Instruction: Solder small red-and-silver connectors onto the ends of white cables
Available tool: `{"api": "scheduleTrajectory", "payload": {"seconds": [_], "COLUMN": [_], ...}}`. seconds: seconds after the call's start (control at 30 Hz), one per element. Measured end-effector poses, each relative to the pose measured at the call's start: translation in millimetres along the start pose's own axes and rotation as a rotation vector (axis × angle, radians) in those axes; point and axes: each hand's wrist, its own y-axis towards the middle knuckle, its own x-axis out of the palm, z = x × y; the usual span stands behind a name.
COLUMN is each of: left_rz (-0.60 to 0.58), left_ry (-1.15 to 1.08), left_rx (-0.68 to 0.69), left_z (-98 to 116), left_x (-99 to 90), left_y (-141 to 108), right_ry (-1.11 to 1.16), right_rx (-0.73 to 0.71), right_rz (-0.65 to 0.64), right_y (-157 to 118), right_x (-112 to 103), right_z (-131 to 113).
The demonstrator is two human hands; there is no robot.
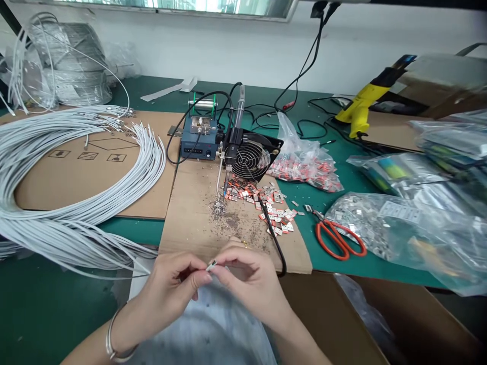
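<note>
Between the fingertips of both hands is a small white piece with a dark end [211, 265], too small to name surely. My left hand [177, 279], with a bangle at its wrist, pinches it from the left. From the right, my right hand [243, 268] has thumb and forefinger closed on its dark end. Both hands are just off the front edge of a cardboard sheet [198, 223]. On the sheet lie several small red-and-white connector pieces [279, 218] and a pile of metal bits [217, 208]. A soldering iron [235, 137] points down above them.
A blue soldering station [198, 144] and a black fan [249, 157] stand behind. Bundled white cables [125, 197] fill the left. Red-handled scissors [338, 241], a bag of metal parts [361, 223], a bag of red pieces [308, 170] and a yellow heat gun [357, 106] lie right.
</note>
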Motion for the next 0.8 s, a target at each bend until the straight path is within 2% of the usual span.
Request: {"api": "scheduleTrajectory", "payload": {"seconds": [0.1,0.17,0.2,0.27,0.37,0.47,0.53,0.6,0.7,0.8], "left_rz": [-0.023,-0.034,-0.043,-0.068,-0.090,-0.083,-0.097,-0.123,-0.172,-0.210], "left_ry": [0.212,0.260,0.226,0.028,-0.381,-0.583,-0.623,-0.623,-0.593,-0.513], "left_rx": [0.124,0.136,0.098,-0.067,-0.302,-0.344,-0.339,-0.339,-0.336,-0.327], "left_z": [5.4,8.2,8.9,8.9,7.7,8.2,9.4,10.2,9.3,7.3], "left_x": [-4.9,-6.4,-6.2,-3.9,1.2,2.6,0.9,-1.8,-5.5,-8.0], "left_y": [-0.7,-1.3,-1.5,-1.1,1.5,3.5,3.2,2.0,0.8,0.6], "right_ry": [-0.060,-0.020,0.017,0.091,0.035,-0.260,-0.347,-0.275,-0.195,-0.234], "right_rx": [0.062,0.127,0.141,0.117,-0.071,-0.427,-0.557,-0.463,-0.193,-0.086], "right_rz": [-0.162,-0.252,-0.262,-0.204,0.005,0.174,0.172,0.095,-0.059,-0.214], "right_y": [10.0,14.0,14.4,11.6,1.2,-7.6,-9.0,-7.0,-1.9,1.4], "right_x": [-8.9,-12.6,-12.1,-6.1,9.5,18.1,15.3,7.8,-3.6,-9.4], "right_z": [-6.9,-8.2,-7.4,-3.3,5.4,9.2,6.8,2.0,-5.5,-12.4]}}
